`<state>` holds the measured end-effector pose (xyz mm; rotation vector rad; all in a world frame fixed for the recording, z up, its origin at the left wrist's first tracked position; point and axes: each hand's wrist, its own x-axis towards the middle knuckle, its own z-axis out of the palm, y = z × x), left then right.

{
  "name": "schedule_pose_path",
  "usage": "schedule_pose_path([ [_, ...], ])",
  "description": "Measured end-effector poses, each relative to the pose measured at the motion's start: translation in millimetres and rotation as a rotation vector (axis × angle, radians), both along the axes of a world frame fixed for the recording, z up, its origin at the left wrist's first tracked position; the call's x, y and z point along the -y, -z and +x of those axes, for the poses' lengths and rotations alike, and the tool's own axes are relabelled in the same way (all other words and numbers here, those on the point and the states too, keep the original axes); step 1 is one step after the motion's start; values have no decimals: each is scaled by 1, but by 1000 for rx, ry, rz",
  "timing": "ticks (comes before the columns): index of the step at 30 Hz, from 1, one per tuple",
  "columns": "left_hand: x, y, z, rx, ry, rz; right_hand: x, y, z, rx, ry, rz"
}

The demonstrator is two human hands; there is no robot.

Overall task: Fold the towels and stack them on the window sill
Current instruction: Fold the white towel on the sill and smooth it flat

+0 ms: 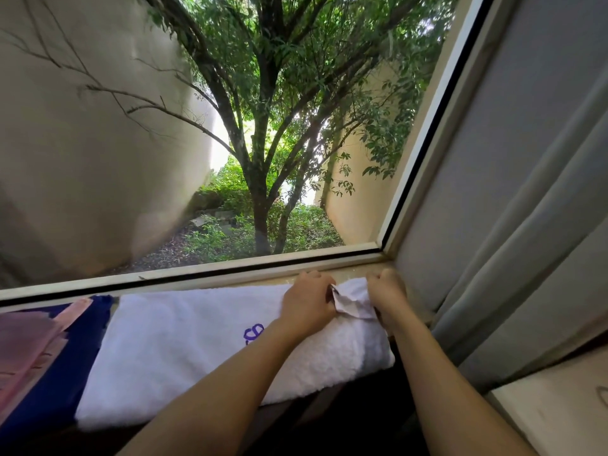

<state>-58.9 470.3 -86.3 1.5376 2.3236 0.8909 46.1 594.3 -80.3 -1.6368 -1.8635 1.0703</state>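
Both forearms, left hand [307, 299] and right hand [388, 299] gripping white towel [184, 350].

**A:** What is the wearer's own body showing in this head view?

**B:** Two forearms are entering from the lower edge, both bare, with no sleeve reaching into view.

**A:** And the hands?

**B:** The left hand [307, 299] and right hand [388, 296] are showing no glove, ring, watch or band on the visible sides.
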Motion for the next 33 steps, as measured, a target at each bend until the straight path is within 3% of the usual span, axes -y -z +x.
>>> schedule_pose_path([
  [3, 1, 1, -1, 55, -1, 65, 4, -8, 0, -279, 45, -267],
  [7, 6, -1, -3, 166, -32, 171, 8, -27, 1, -362, -101, -448],
  [11, 7, -7, -3, 247, -51, 205, 11, -24, 2, -340, -283, -427],
  [14, 5, -7, -4, 246, -56, 187, 10, -21, 5, -370, -242, -339],
  [19, -3, -6, -5, 205, -80, 102, 12, -13, 11, -249, -198, -36],
  [20, -4, -7, -3, 201, -88, 94, 13, -10, 13, -278, -181, -39],
  [23, -5, -10, -1, 169, -103, 109, 14, -12, 12, -526, -129, -316],
  [26, -5, -8, -1, 201, -119, 137, 12, -25, 7, -462, -131, -501],
  [33, -3, -7, -5, 251, -115, 148, 11, -39, 11, -504, -319, -454],
])
